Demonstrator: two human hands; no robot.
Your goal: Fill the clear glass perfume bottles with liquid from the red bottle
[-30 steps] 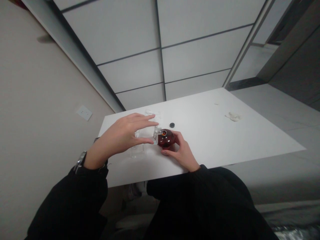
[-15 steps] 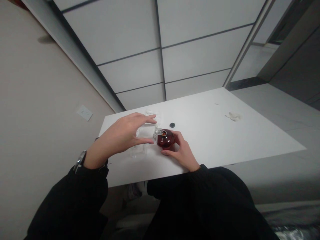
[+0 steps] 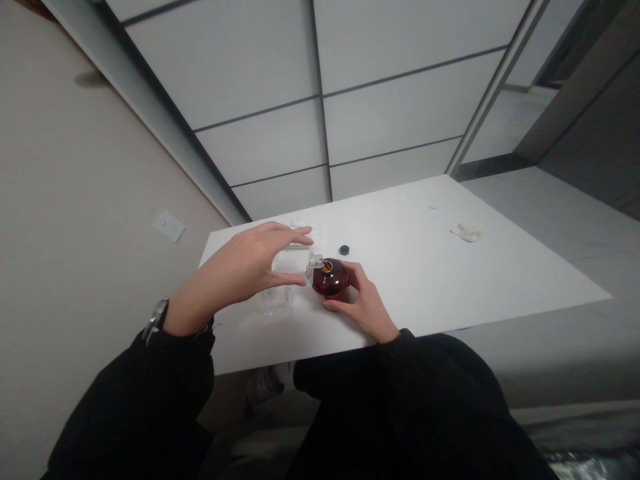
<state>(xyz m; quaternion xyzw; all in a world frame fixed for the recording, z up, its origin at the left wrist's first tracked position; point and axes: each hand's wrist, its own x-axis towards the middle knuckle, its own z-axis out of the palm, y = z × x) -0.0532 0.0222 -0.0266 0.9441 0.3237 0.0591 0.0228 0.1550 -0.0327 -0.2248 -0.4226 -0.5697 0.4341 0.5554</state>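
My left hand (image 3: pixel 255 261) grips a clear glass bottle (image 3: pixel 293 261) between thumb and fingers, tipped on its side with its neck pointing right. The bottle's mouth is at the round opening of a dark red glass bottle (image 3: pixel 331 280). My right hand (image 3: pixel 365 300) is wrapped round the right side of the red bottle, which stands upright on the white table. Whether liquid runs between the two is too small to make out. Just beyond them lies a small black cap (image 3: pixel 344 250).
Under my left hand stands another clear glass container (image 3: pixel 276 303), partly hidden. A crumpled whitish tissue (image 3: pixel 467 232) lies on the right of the white table (image 3: pixel 410 267). White sliding panels (image 3: pixel 270 140) rise behind the table, and a wall with a socket (image 3: pixel 169 227) is at left.
The clear bottle has shifted very slightly along with my left hand, its mouth staying at the red bottle's opening. My right hand keeps its hold.
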